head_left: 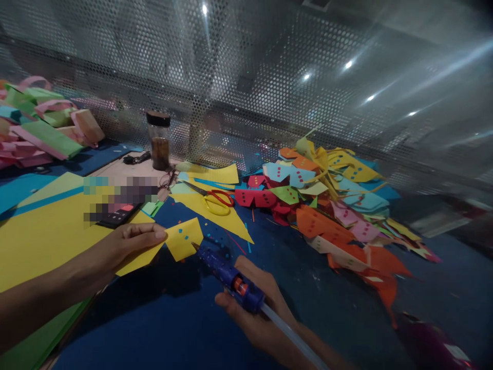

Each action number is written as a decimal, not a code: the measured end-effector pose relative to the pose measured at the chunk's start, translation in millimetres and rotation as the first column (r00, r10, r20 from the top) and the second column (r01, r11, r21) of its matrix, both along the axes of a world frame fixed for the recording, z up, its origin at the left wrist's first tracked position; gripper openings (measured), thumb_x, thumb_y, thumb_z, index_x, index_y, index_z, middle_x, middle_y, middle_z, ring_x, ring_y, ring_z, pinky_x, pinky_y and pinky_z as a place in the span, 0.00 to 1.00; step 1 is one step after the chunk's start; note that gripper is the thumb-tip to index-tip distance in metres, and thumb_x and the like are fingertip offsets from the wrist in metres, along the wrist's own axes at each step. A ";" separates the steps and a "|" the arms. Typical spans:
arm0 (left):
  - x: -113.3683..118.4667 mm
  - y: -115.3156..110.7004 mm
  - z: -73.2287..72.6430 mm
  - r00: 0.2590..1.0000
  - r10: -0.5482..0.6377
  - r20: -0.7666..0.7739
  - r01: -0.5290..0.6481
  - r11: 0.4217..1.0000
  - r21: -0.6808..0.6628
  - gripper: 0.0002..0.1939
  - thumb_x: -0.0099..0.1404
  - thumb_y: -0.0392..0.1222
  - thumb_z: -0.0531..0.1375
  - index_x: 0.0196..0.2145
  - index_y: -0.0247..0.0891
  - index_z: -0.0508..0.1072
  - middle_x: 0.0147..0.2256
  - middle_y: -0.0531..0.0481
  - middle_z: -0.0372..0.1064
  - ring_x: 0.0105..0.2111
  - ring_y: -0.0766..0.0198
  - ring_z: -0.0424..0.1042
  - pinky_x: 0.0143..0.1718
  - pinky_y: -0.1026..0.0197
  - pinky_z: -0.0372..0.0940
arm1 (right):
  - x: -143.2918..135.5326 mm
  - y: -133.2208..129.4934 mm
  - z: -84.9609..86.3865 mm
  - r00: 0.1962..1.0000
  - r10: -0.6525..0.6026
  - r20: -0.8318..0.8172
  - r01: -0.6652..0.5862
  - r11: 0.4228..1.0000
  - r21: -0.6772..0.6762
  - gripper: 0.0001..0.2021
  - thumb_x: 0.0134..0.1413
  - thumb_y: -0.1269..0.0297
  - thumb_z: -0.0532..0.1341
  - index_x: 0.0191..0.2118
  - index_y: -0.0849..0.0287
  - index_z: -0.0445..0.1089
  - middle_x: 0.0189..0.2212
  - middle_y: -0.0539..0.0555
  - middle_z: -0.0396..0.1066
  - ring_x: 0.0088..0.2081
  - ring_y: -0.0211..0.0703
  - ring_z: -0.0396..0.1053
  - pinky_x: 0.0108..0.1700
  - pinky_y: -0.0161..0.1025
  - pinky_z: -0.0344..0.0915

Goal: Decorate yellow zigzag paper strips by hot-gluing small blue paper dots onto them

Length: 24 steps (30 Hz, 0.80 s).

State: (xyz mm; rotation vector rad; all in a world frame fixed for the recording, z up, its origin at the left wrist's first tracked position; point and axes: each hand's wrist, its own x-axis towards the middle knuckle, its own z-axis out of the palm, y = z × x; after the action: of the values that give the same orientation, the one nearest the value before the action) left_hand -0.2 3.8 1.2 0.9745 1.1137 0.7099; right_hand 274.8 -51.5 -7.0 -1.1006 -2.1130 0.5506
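Observation:
Pinched in my left hand is a yellow paper cutout with small blue squares on its face; another part of the yellow paper hangs below the fingers. My right hand is wrapped round a blue glue gun, a clear glue stick running out of its back end. The gun's nozzle meets or nearly meets the lower right part of the cutout; I cannot tell if they touch. Tiny blue paper squares are scattered on the blue table behind it. Scissors with red and yellow handles lie beyond.
Folded paper pieces in many colours are heaped at the right. A lidded jar stands at the back, near a phone. Yellow sheets cover the left side, with paper strips piled behind. A perforated metal panel closes the back.

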 end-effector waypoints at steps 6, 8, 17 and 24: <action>0.0 -1.0 1.0 0.999 0.031 -0.037 -0.031 0.999 0.020 0.18 0.57 0.55 0.71 0.19 0.42 0.75 0.19 0.54 0.69 0.22 0.63 0.65 0.26 0.64 0.60 | 0.8 0.6 -1.6 1.000 0.000 0.018 -0.001 0.999 0.040 0.24 0.70 0.43 0.55 0.27 0.55 0.59 0.25 0.47 0.62 0.25 0.35 0.60 0.27 0.35 0.55; -0.5 -0.2 0.0 0.999 0.029 -0.027 -0.028 0.999 0.032 0.19 0.58 0.57 0.70 0.20 0.42 0.76 0.19 0.53 0.67 0.22 0.62 0.65 0.27 0.63 0.62 | 0.7 0.8 -2.1 0.999 -0.008 0.031 0.007 0.999 0.039 0.25 0.70 0.42 0.55 0.27 0.55 0.58 0.25 0.47 0.61 0.24 0.35 0.59 0.26 0.34 0.54; -3.1 2.7 -8.3 0.999 0.046 0.000 -0.046 0.999 0.023 0.16 0.55 0.55 0.72 0.22 0.42 0.78 0.19 0.54 0.68 0.21 0.65 0.63 0.25 0.65 0.58 | 0.1 0.5 -2.4 0.999 -0.023 0.047 0.021 0.999 0.044 0.26 0.70 0.40 0.53 0.27 0.54 0.55 0.24 0.46 0.59 0.24 0.35 0.58 0.26 0.34 0.53; -1.3 1.1 -0.8 1.000 0.011 -0.014 -0.011 0.999 0.030 0.16 0.56 0.51 0.71 0.19 0.41 0.76 0.18 0.54 0.69 0.22 0.66 0.65 0.26 0.66 0.59 | -2.1 0.0 -0.4 0.999 -0.005 0.045 0.003 0.999 0.035 0.26 0.70 0.40 0.53 0.27 0.54 0.55 0.24 0.46 0.57 0.24 0.36 0.57 0.26 0.34 0.54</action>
State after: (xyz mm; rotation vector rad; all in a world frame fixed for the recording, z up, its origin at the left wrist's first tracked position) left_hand -1.5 4.9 0.4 1.0013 1.1243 0.7313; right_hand 272.7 -51.4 -7.4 -1.1067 -2.1505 0.4895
